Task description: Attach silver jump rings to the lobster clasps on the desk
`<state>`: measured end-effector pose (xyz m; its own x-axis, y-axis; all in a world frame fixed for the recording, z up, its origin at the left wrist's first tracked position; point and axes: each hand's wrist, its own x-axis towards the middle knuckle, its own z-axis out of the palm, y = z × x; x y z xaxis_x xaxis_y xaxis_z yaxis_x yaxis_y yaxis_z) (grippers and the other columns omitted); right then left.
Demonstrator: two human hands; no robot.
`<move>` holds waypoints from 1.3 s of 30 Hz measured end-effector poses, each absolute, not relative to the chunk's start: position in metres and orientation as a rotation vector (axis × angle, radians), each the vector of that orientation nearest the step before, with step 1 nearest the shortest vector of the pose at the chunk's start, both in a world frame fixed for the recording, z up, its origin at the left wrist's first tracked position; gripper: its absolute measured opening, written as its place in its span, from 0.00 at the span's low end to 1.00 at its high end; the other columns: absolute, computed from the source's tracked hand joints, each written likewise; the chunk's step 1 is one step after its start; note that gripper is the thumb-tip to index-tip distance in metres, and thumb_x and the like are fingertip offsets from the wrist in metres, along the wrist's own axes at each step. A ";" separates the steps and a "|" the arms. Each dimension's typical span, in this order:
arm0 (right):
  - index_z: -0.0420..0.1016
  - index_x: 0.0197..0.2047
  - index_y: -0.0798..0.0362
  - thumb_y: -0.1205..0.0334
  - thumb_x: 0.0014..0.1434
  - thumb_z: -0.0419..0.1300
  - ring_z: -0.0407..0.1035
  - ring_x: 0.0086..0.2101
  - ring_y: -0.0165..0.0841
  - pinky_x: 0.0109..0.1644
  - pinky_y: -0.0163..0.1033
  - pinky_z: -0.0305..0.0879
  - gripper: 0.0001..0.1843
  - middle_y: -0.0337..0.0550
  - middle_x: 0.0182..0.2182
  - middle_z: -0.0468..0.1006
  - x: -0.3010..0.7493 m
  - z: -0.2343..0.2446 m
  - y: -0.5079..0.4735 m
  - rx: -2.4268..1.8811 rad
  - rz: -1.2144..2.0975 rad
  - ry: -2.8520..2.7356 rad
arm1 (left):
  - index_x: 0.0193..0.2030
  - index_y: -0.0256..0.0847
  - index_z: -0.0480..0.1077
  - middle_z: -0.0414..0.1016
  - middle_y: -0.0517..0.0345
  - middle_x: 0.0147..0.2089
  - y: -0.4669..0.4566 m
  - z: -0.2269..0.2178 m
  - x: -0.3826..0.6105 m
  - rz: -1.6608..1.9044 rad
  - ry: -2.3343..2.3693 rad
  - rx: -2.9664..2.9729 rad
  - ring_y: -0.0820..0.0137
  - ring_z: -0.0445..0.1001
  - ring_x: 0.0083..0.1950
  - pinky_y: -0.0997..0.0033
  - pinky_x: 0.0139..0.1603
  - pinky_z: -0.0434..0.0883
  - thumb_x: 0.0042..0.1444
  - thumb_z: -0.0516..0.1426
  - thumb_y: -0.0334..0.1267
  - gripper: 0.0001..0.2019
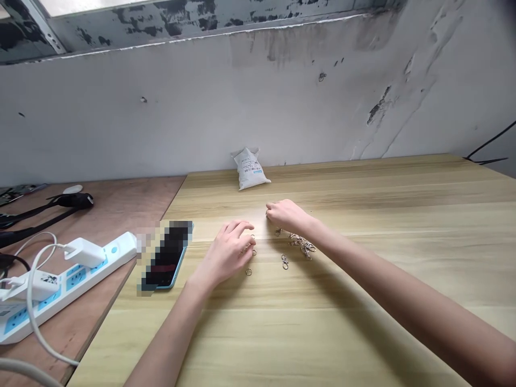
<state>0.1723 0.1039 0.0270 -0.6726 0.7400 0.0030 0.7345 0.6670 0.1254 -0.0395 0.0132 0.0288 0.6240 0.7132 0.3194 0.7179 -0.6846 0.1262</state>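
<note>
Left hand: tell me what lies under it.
Small metal clasps show beside the fingertips of the left hand on the wooden tabletop; whatever lies under the palm is covered.

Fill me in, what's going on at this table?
A person is working with both bare hands at a wooden table. Small metal clasps lie on it, mostly in a loose pile. The right hand is right beside the pile, and the left hand is curled over a few strays. Whether either hand holds one can't be told. A pixelated phone lies left of the hands, a white bag sits by the wall, and a power strip is on the next board.
</note>
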 end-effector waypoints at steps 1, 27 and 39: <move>0.78 0.31 0.60 0.76 0.58 0.53 0.72 0.31 0.34 0.29 0.36 0.49 0.12 0.52 0.32 0.77 0.171 0.027 0.103 1.221 0.191 2.825 | 0.37 0.41 0.71 0.71 0.52 0.54 0.013 0.029 -0.039 -0.549 -1.243 -2.817 0.61 0.64 0.59 0.58 0.55 0.66 0.60 0.52 0.29 0.07; 0.60 0.34 0.51 0.67 0.56 0.51 0.64 0.21 0.24 0.26 0.31 0.62 0.02 0.31 0.23 0.65 0.195 0.028 0.004 1.405 -2.129 2.611 | 0.44 0.46 0.74 0.76 0.58 0.47 -0.003 0.033 -0.009 -1.158 -1.551 -2.994 0.67 0.71 0.50 0.62 0.53 0.65 0.63 0.56 0.39 0.07; 0.62 0.36 0.52 0.58 0.57 0.56 0.71 0.18 0.28 0.20 0.31 0.64 0.08 0.32 0.18 0.71 0.175 0.004 -0.022 1.739 -2.926 2.008 | 0.41 0.44 0.75 0.77 0.56 0.43 -0.008 0.027 -0.002 -1.112 -1.553 -3.125 0.67 0.72 0.46 0.59 0.53 0.64 0.63 0.54 0.36 0.08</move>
